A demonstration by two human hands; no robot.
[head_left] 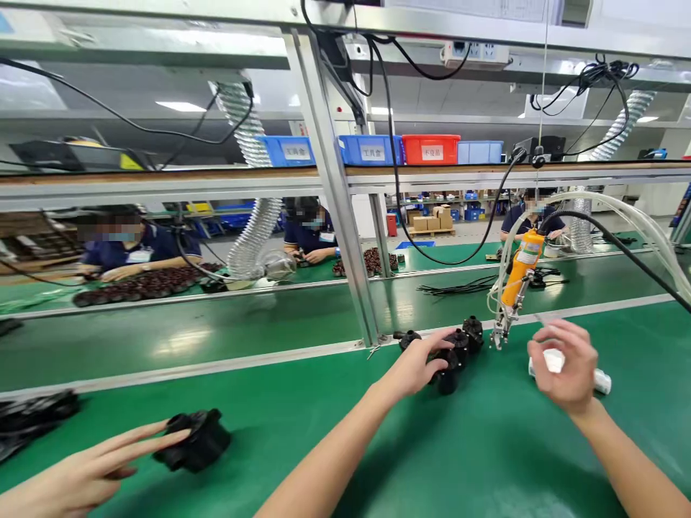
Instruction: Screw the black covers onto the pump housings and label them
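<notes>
My left hand [417, 365] reaches into a small group of black plastic housings near the metal post. Its thumb and fingers are around the nearest black plastic housing [447, 381], which stands on the green table. Another black housing [473, 332] stands just beyond my fingertips. My right hand [569, 367] is raised to the right, fingers curled in a pinch and slightly blurred. A thin pale tip shows above its fingers, too small to name. Behind that hand lies a white roll-like object [602, 381], partly hidden. An orange power tool [522, 270] with clear hoses hangs between the housings and my right hand.
At lower left, another person's hand [102, 460] touches a black housing [197, 440]. Black parts [35, 417] lie at the left edge. A metal post [345, 216] rises from the table. Blue bins [372, 150] and a red bin [430, 150] stand overhead. Several people work opposite.
</notes>
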